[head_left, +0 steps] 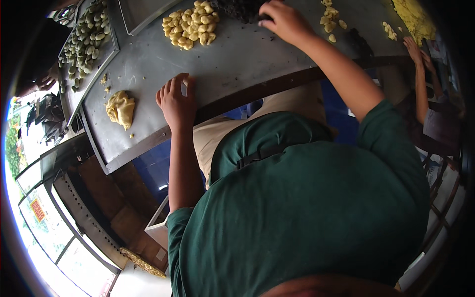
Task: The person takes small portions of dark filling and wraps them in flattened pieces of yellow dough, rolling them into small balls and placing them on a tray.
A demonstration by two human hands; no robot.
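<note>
My right hand [287, 24] reaches to the table's far side, its fingers closed at the edge of a black, crumbly mass [237, 9]; a dark bit shows between thumb and fingers. Close to the table's near edge, my left hand [177, 101] has its fingers curled and the thumb bent toward the index finger. Whatever it holds, if anything, is too small to make out. Between the two hands, farther back, lies a pile of small yellow dough balls [190, 24]. Left of my left hand rests a soft, folded lump of yellow dough [120, 110].
A metal tray [113, 49] of greenish oval pieces stands at the left, near another person's hand [45, 81]. Rightward lie small yellow pieces [328, 20], a dark clump [358, 43] and a big yellow dough mass [414, 22]. Another person's hands [418, 53] are at the right edge.
</note>
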